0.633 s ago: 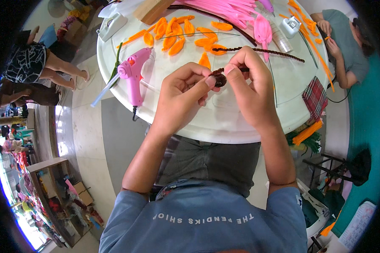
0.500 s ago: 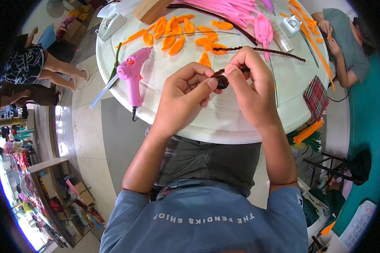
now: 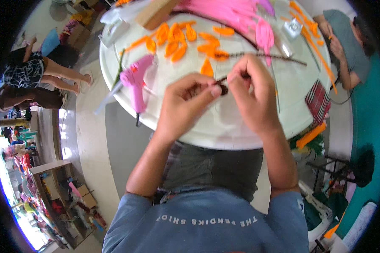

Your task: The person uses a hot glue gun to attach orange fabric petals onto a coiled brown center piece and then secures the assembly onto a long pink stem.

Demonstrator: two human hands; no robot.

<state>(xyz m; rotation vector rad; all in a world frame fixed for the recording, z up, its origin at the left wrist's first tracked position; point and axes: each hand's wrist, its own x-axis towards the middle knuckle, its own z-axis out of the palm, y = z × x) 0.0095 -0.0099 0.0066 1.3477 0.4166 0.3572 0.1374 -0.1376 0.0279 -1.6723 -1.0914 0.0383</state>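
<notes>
Between my fingers, above the near part of the white round table (image 3: 223, 130), is a dark brown coiled pipe cleaner (image 3: 224, 90). My left hand (image 3: 185, 103) pinches the coil with thumb and fingers. My right hand (image 3: 254, 95) is closed on the strand leading from it; its fingertips are partly hidden. Just beyond my hands lies a long brown pipe cleaner (image 3: 283, 60). Several orange looped petals (image 3: 172, 40) are scattered at the far middle, with one orange petal (image 3: 206, 67) close to my fingers. A pink glue gun (image 3: 138, 82) rests left of my left hand.
Pink pipe cleaners (image 3: 223, 9) and a wooden block (image 3: 156, 13) lie at the far edge. Orange strips (image 3: 312, 40) and a plaid cloth (image 3: 318, 101) are on the right. A person (image 3: 346, 46) sits at the right; another person (image 3: 23, 71) is at the left.
The view has shifted slightly, so the table and its things appear a little lower. Both hands still hold the brown pipe cleaner, with the fingers slightly repositioned around it.
</notes>
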